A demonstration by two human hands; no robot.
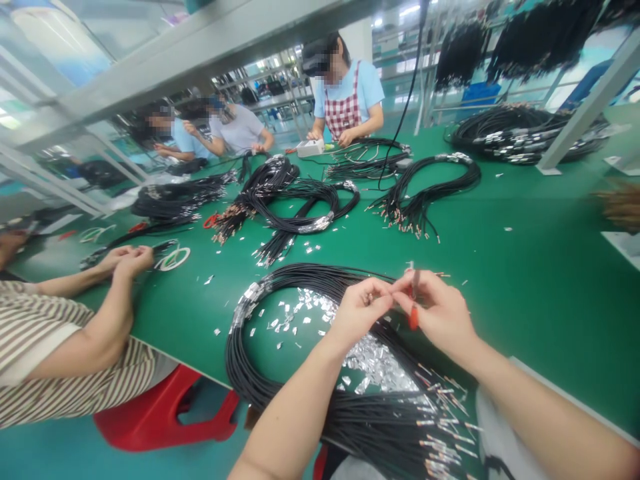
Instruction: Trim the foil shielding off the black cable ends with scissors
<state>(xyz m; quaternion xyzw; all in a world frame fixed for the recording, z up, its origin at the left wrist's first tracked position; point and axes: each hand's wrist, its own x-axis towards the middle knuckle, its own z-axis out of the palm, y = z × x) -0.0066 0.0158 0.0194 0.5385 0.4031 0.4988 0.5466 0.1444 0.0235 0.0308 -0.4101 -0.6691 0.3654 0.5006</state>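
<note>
My left hand (363,310) is closed in a pinch; what lies between its fingertips is too small to make out. Its fingertips meet those of my right hand (443,313), which is closed around a small red-handled tool (413,317) with a grey metal part pointing up. The tool's exact kind is partly hidden by the fingers. Under both hands lies a large coil of black cables (250,363), banded with silver foil (254,297) at its left. The cables' stripped ends (440,433) fan out at the lower right. Silver foil scraps (377,360) are scattered inside the coil.
More cable bundles (300,200) lie across the green table (545,267). A co-worker in striped clothing (60,353) sits at the left by a red stool (150,413); others work across the table. A metal post (585,107) stands at the right, under an overhead shelf beam (200,50).
</note>
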